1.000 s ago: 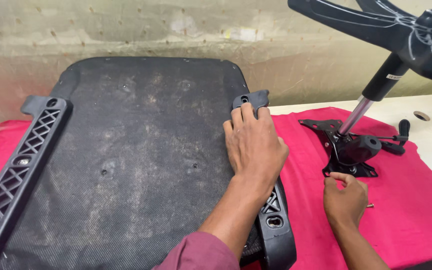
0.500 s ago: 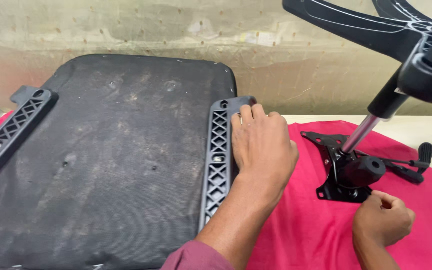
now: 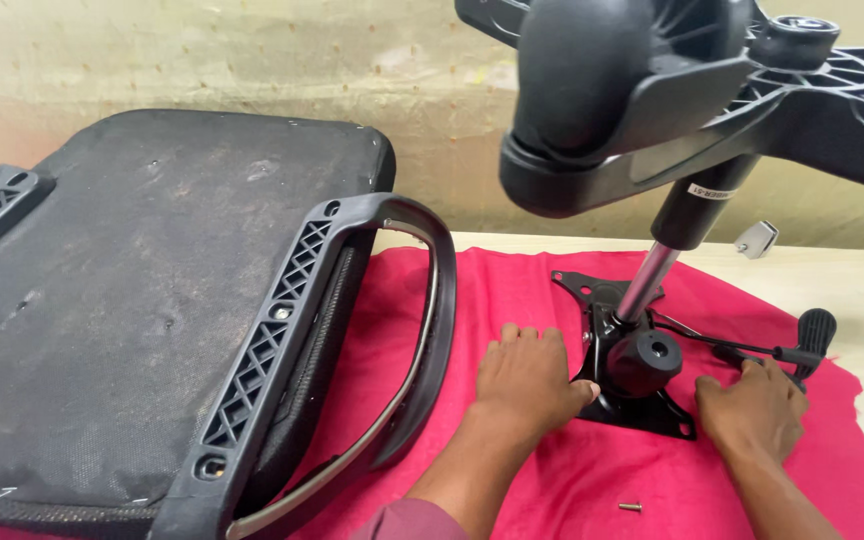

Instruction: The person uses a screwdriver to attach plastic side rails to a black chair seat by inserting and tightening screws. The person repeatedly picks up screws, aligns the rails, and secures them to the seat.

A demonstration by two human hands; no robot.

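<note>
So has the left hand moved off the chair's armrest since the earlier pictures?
Yes. The left hand has left the armrest and gone right, onto the red cloth beside the black metal plate.

Even, soft daylight fills the scene, bright without glare. Shadows are faint. The near chair base (image 3: 652,90) looks slightly blurred.

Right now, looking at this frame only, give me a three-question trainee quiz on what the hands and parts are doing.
1. True or false: the left hand lies flat on the red cloth beside the black mechanism plate.
2. What does the right hand touch? A) the small screw B) the lever with a black paddle handle C) the seat cushion
3. Where does the small screw lie?

Key: 1 true; 2 B, the lever; 3 loose on the red cloth, between the two forearms, apart from both hands.
</note>
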